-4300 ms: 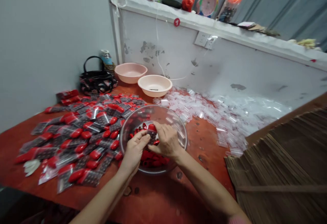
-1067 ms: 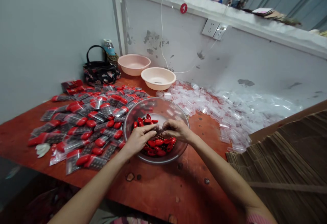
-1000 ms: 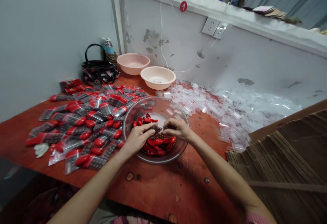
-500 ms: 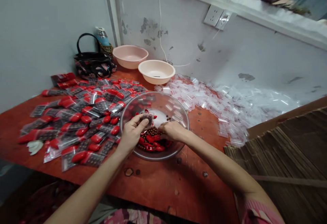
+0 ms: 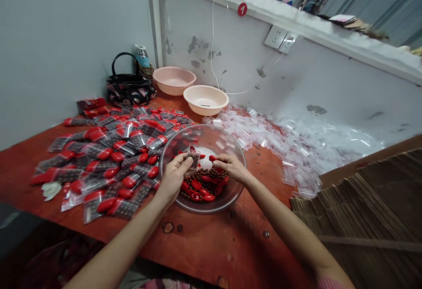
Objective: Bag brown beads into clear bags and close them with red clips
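Note:
A clear glass bowl stands on the red table and holds red oval pieces mixed with small dark beads. Both hands are over it. My left hand pinches a small clear bag of dark beads at the bowl's left side. My right hand is closed, pinching one red piece between thumb and fingers, a short gap from the bag.
Filled packets with red pieces and beads cover the table's left. Empty clear bags lie heaped to the right. Two pink basins and a dark handbag stand at the back wall. Stacked brown sheets fill the right side.
Both hands were together in the bowl; now the left hand holds the bag up, and the right hand has come up from the pile with a red piece.

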`<state>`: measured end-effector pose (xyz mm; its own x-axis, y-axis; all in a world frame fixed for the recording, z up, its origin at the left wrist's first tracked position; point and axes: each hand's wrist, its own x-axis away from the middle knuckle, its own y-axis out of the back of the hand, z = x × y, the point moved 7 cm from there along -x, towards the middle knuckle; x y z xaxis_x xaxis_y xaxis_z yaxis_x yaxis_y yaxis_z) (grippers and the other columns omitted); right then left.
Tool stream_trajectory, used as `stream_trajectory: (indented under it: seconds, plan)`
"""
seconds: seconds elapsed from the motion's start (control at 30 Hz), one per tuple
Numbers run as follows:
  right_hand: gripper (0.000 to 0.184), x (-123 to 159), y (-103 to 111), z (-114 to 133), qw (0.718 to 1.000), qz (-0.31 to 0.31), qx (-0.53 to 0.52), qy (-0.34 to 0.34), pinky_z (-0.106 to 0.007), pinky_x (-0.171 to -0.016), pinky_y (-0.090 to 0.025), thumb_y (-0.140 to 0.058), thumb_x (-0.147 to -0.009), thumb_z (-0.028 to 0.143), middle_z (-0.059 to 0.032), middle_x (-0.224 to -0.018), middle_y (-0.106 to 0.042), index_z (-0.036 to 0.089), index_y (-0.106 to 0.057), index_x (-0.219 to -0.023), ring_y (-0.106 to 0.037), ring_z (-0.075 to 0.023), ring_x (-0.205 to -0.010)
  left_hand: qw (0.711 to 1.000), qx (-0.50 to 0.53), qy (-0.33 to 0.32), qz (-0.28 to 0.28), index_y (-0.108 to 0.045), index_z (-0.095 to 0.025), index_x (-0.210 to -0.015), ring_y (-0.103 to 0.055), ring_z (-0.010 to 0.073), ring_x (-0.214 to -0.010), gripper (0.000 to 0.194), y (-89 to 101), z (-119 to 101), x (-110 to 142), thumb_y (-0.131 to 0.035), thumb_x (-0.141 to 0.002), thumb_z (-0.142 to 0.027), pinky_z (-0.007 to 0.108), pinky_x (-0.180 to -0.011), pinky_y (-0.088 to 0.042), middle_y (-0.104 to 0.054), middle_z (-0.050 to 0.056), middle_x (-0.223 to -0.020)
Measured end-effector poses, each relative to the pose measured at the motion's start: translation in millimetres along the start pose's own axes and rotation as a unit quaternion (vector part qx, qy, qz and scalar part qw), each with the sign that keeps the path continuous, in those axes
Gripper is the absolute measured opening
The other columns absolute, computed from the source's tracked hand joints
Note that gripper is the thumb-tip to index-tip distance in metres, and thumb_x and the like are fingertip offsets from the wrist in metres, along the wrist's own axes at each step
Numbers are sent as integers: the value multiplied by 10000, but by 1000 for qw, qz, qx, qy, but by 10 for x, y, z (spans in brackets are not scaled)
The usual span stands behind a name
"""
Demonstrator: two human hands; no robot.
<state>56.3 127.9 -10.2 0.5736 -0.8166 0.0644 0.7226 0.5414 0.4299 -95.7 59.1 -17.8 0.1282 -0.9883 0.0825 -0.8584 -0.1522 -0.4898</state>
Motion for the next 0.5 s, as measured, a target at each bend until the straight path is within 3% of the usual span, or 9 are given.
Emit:
stream_trajectory:
  seconds: [0.1, 0.2, 0.37, 0.5]
  plan:
    - [296, 23, -19, -56, 956, -52, -285, -53, -293, -636, -457, -657, -664, 373, -4, -653, -607, 148, -576, -837, -586, -139, -626, 999, 15, 40, 34, -600, -144, -929, -614, 179, -861, 260, -72, 14, 9, -609, -724, -304, 309, -742, -522, -643, 62, -931]
    - [267, 26, -107, 51, 911, -75, -404, -35, -320, -679, -476, -692, -634, 311, -13, -705, -623, 171, -544, -807, -613, -165, -709, 995, 33, 80, 46, -594, -144, -893, -620, 171, -860, 189, -116, 24, 32, -597, -740, -256, 311, -766, -516, -644, 61, -916]
    - [234, 21, -182, 266, 898, -125, -418, 58, -337, -814, -451, -651, -676, 312, -33, -864, -630, 201, -521, -834, -580, -195, -941, 987, 77, 118, 76, -586, -147, -874, -624, 165, -839, 130, -188, 37, 75, -565, -766, -216, 351, -804, -505, -645, 61, -904]
    - [159, 106, -215, 359, 922, -134, -345, 115, -356, -895, -399, -597, -723, 266, -43, -1006, -610, 209, -501, -836, -534, -187, -1030, 985, 135, 88, 62, -599, -148, -824, -609, 151, -847, 77, -152, 6, 61, -556, -770, -182, 357, -817, -506, -646, 42, -883]
